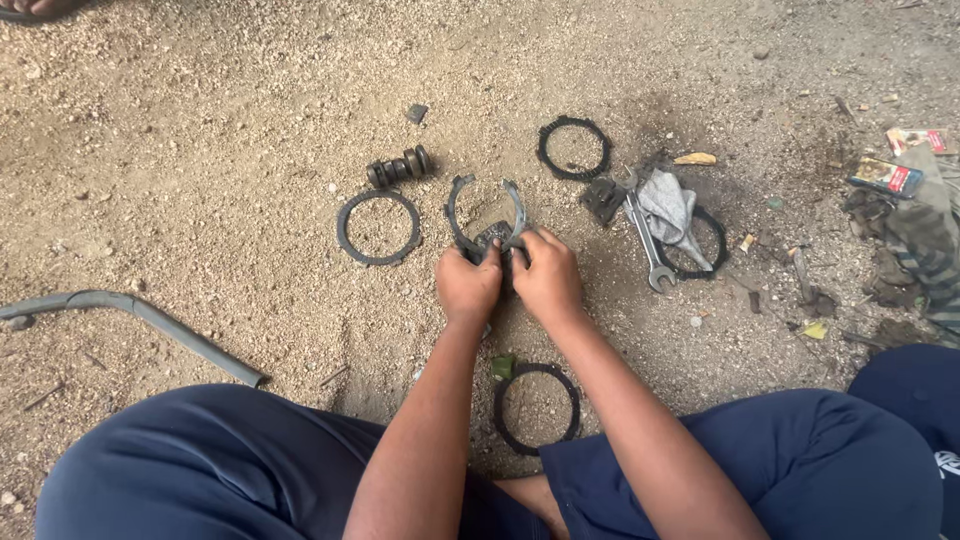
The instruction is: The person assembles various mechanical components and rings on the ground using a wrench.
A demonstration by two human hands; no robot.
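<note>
My left hand [467, 286] and my right hand [546, 277] are pressed together on the sandy ground, both gripping the base of a pair of curved grey brake shoes [486, 210]. The two shoes arc upward from my fingers into an open ring with a gap at the far side. A dark part lies between my hands, mostly hidden by my fingers. A black ring plate [378, 227] lies to the left of the shoes, with a small dark ribbed cylinder [399, 167] just beyond it.
Other black rings lie at the far centre [574, 148], under a grey rag [671, 207] on the right, and between my knees [536, 407]. A spanner [645, 240] lies beside the rag. A bent grey pipe [140, 318] lies at left; scraps and small boxes [886, 176] at right.
</note>
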